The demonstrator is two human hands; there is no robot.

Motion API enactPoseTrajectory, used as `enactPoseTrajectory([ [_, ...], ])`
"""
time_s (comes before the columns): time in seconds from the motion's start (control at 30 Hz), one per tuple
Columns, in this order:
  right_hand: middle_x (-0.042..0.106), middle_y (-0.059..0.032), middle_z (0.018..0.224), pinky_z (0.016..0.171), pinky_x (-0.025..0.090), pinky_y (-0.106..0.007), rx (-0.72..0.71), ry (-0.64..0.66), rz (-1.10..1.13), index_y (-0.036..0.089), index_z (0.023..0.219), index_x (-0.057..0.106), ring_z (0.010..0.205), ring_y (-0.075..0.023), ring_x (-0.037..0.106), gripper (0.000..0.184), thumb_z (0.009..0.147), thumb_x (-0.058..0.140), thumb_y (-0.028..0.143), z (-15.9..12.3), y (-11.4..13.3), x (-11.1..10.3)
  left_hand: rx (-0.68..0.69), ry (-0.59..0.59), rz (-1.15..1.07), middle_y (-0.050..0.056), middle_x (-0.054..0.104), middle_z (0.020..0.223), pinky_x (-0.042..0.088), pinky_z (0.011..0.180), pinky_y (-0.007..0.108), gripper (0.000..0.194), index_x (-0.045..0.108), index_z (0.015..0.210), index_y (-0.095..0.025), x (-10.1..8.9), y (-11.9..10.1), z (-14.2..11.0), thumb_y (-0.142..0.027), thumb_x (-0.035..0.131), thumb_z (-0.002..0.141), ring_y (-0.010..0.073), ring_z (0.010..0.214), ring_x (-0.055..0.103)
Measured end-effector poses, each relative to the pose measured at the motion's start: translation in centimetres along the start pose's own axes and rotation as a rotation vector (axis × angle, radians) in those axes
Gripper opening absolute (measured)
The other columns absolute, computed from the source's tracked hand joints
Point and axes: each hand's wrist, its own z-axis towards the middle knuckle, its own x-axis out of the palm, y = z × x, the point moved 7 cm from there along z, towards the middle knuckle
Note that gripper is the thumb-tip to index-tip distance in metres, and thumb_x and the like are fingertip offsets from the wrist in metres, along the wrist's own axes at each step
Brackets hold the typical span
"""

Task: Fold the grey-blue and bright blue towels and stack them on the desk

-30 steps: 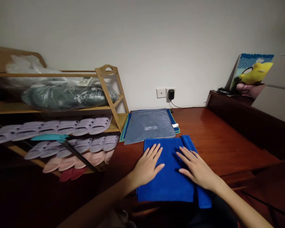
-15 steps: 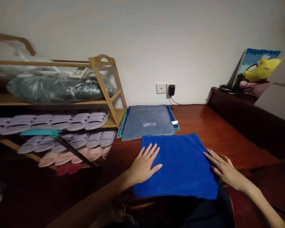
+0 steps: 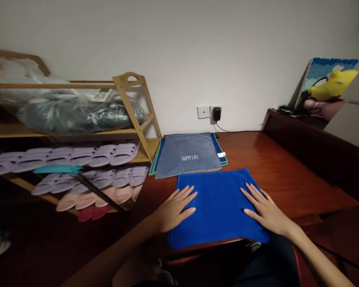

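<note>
A blue towel [image 3: 217, 205] lies spread flat on the dark red wooden table [image 3: 275, 167], its near edge hanging slightly over the table front. My left hand [image 3: 172, 207] rests open, fingers stretched, on the towel's left edge. My right hand [image 3: 265, 209] lies flat and open on the towel's right side. Just behind the blue towel sits a folded grey towel [image 3: 187, 154] printed "HAPPY LIFE", stacked on other blue and green-edged towels.
A wooden shoe rack [image 3: 131, 115] at the left holds rows of lilac and pink slippers [image 3: 86, 155] and bagged items. A wall socket with a black charger [image 3: 216, 113] is behind the table. A raised dark ledge [image 3: 305, 135] with a colourful picture stands at the right.
The blue towel's right flap has been unfolded outward, making it wider. My right hand swept right to the edge, then came back onto the towel; my left hand slid slightly left.
</note>
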Motion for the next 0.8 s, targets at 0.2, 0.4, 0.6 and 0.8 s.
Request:
enactPoseTrajectory([
  [0.2, 0.054, -0.0132, 0.127, 0.099, 0.033, -0.049, 0.017, -0.171, 0.031, 0.020, 0.118, 0.059, 0.120, -0.0273, 0.047, 0.044, 0.091, 0.038, 0.048, 4.9, 1.7, -4.0, -0.286, -0.347, -0.148, 0.003, 0.068, 0.091, 0.045, 0.080, 0.029, 0.022, 0.065, 0.089, -0.021, -4.5, 7.2, 0.3, -0.026, 0.043, 0.086, 0.0173, 0.086, 0.061],
  [0.4, 0.070, -0.0018, 0.082, 0.066, 0.046, -0.021, -0.120, 0.045, 0.397, 0.017, 0.107, 0.059, 0.067, -0.0108, 0.064, 0.029, 0.093, 0.035, 0.024, 15.3, 12.7, -2.1, -0.395, -0.375, -0.083, 0.000, 0.061, 0.075, 0.043, 0.074, 0.027, 0.014, 0.062, 0.078, -0.019, -4.0, 10.5, 2.7, -0.012, 0.050, 0.077, 0.0153, 0.074, 0.056],
  [0.6, 0.067, -0.0095, 0.104, 0.079, 0.043, -0.029, -0.077, -0.035, 0.276, 0.019, 0.113, 0.057, 0.097, -0.0203, 0.062, 0.031, 0.085, 0.045, 0.018, 20.2, 17.8, 0.1, -0.349, -0.395, -0.083, -0.002, 0.058, 0.069, 0.044, 0.070, 0.026, 0.006, 0.059, 0.076, -0.020, -2.6, 9.6, 2.8, -0.014, 0.059, 0.074, 0.0148, 0.070, 0.056],
  [0.8, 0.068, -0.0142, 0.093, 0.075, 0.042, -0.033, -0.117, -0.041, 0.205, 0.016, 0.103, 0.059, 0.090, -0.0262, 0.064, 0.025, 0.085, 0.042, 0.017, 20.1, 18.5, 1.1, -0.327, -0.428, -0.105, 0.001, 0.060, 0.078, 0.045, 0.072, 0.025, 0.013, 0.062, 0.081, -0.018, -3.2, 9.2, 2.0, -0.011, 0.051, 0.079, 0.0136, 0.073, 0.058],
])
